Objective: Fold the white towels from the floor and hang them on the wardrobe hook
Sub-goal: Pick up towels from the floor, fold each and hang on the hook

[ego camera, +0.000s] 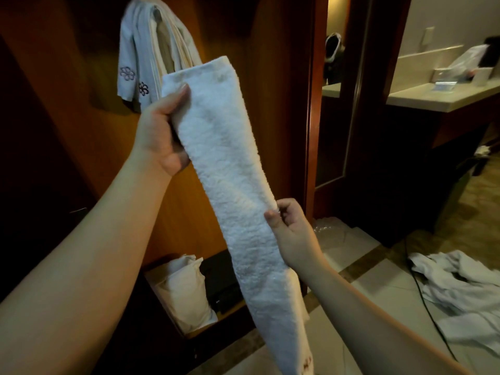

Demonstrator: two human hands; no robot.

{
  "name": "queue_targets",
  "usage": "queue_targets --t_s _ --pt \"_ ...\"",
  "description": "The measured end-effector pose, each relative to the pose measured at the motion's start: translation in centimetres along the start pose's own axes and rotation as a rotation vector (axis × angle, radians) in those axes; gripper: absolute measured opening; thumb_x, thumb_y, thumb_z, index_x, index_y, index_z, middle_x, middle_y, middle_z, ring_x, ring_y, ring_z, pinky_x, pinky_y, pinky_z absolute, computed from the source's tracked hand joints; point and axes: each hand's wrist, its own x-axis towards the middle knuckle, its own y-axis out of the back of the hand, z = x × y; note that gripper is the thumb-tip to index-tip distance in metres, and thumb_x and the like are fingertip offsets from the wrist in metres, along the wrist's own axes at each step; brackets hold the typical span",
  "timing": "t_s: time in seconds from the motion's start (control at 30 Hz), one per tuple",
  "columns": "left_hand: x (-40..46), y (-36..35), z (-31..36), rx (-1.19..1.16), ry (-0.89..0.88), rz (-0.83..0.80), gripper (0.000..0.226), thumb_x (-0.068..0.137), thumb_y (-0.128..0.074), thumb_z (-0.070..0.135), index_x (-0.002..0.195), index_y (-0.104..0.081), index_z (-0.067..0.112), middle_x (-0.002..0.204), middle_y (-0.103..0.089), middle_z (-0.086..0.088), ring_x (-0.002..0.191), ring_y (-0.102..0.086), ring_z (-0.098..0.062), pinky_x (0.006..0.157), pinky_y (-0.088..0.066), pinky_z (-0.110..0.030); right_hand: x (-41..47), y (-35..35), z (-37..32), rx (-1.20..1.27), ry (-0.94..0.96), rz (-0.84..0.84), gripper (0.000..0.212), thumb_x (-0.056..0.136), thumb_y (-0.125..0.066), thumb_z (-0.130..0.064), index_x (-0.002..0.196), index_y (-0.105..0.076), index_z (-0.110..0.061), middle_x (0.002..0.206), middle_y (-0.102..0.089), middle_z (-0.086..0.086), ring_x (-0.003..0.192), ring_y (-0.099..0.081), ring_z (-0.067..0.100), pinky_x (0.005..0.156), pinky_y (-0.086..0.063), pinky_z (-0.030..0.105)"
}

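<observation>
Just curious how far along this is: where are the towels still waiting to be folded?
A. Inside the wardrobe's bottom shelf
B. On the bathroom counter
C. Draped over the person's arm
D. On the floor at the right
D: a crumpled heap of white towels lies on the tiled floor at the right, while both hands hold a folded towel.

I see my left hand (162, 131) gripping the top of a long folded towel (238, 198), thumb across its face, while my right hand (289, 231) pinches its right edge lower down. Above the towel, more towels (146, 58) hang from the hook (156, 10). Right of it, crumpled cloth (457, 290) lies on the floor (378, 272).
</observation>
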Motion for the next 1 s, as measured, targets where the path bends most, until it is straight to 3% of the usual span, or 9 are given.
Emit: queue_targets --t_s 0.07,0.13,0.2,0.3,0.43,0.7,0.77,0.9,1.0 --pt "0.2 0.0 0.0 -0.056 0.015 -0.047 0.045 0.092 -0.065 0.02 0.133 -0.054 0.007 0.13 -0.065 -0.021 0.121 -0.062 -0.04 0.095 -0.051 -0.059 0.3 0.5 0.0 0.081 -0.049 -0.034 0.051 0.063 -0.063 -0.088 0.103 -0.047 -0.06 0.101 -0.067 -0.001 0.09 -0.07 0.026 0.078 -0.059 0.053" --pt "0.4 -0.1 0.0 -0.103 0.049 -0.093 0.052 0.094 -0.062 0.019 0.142 -0.047 0.006 0.141 -0.056 -0.022 0.127 -0.057 -0.042 0.103 -0.045 -0.061 0.6 1.4 -0.2 -0.049 -0.117 -0.178 0.094 0.053 -0.061 -0.095 0.131 -0.042 -0.046 0.127 -0.065 -0.004 0.105 -0.07 0.015 0.09 -0.059 0.045" --pt "0.7 -0.3 -0.2 -0.124 0.095 -0.121 0.056 0.095 -0.06 0.017 0.148 -0.043 0.007 0.146 -0.052 -0.021 0.13 -0.055 -0.041 0.106 -0.043 -0.06 1.0 2.3 -0.8 -0.167 -0.221 -0.357 0.117 0.042 -0.063 -0.097 0.137 -0.047 -0.032 0.132 -0.064 -0.004 0.113 -0.067 0.013 0.099 -0.055 0.043" --pt "1.1 -0.3 -0.8 -0.101 0.128 -0.146 0.051 0.094 -0.061 0.017 0.143 -0.049 0.008 0.136 -0.06 -0.019 0.127 -0.058 -0.039 0.101 -0.048 -0.058 1.6 3.1 -1.6 -0.127 -0.352 -0.556 0.082 0.052 -0.086 -0.065 0.118 -0.064 -0.023 0.116 -0.074 0.001 0.105 -0.072 0.017 0.099 -0.055 0.042" --pt "1.7 -0.4 -1.2 -0.059 0.169 -0.124 0.042 0.091 -0.065 0.018 0.131 -0.056 0.009 0.128 -0.066 -0.018 0.12 -0.063 -0.039 0.097 -0.05 -0.058 1.8 3.6 -1.8 -0.326 -0.381 -0.644 0.044 0.08 -0.082 -0.039 0.118 -0.07 -0.02 0.114 -0.074 -0.004 0.103 -0.071 0.011 0.101 -0.054 0.039" --pt "3.9 -0.2 -1.8 0.023 0.207 0.053 0.041 0.086 -0.071 0.017 0.123 -0.055 0.014 0.114 -0.073 -0.017 0.103 -0.071 -0.039 0.083 -0.056 -0.06 0.4 2.1 -0.2 -0.318 -0.401 -0.663 0.069 0.068 -0.058 -0.082 0.109 -0.069 -0.028 0.109 -0.073 -0.007 0.1 -0.069 0.008 0.093 -0.054 0.028" --pt "4.7 0.4 -1.8 0.072 0.208 0.123 0.042 0.086 -0.073 0.019 0.123 -0.054 0.016 0.119 -0.071 -0.016 0.099 -0.072 -0.038 0.085 -0.055 -0.061 -0.1 1.9 0.9 -0.29 -0.387 -0.619 0.056 0.069 -0.058 -0.079 0.101 -0.068 -0.034 0.1 -0.073 -0.013 0.094 -0.07 0.002 0.085 -0.051 0.022" --pt "6.3 1.6 -1.8 0.112 0.201 0.194 0.039 0.087 -0.073 0.018 0.12 -0.054 0.017 0.111 -0.075 -0.016 0.094 -0.074 -0.038 0.083 -0.055 -0.063 -0.9 1.7 2.9 -0.159 -0.426 -0.584 0.054 0.071 -0.073 -0.064 0.112 -0.067 -0.031 0.103 -0.074 -0.02 0.096 -0.07 -0.001 0.075 -0.053 0.012" --pt "7.1 2.5 -1.9 0.123 0.208 0.224 0.034 0.087 -0.073 0.017 0.115 -0.054 0.016 0.097 -0.077 -0.014 0.09 -0.075 -0.036 0.079 -0.057 -0.062 -1.0 1.7 4.0 -0.157 -0.445 -0.584 0.058 0.069 -0.077 -0.059 0.117 -0.066 -0.027 0.111 -0.074 -0.011 0.101 -0.07 0.003 0.081 -0.055 0.017"
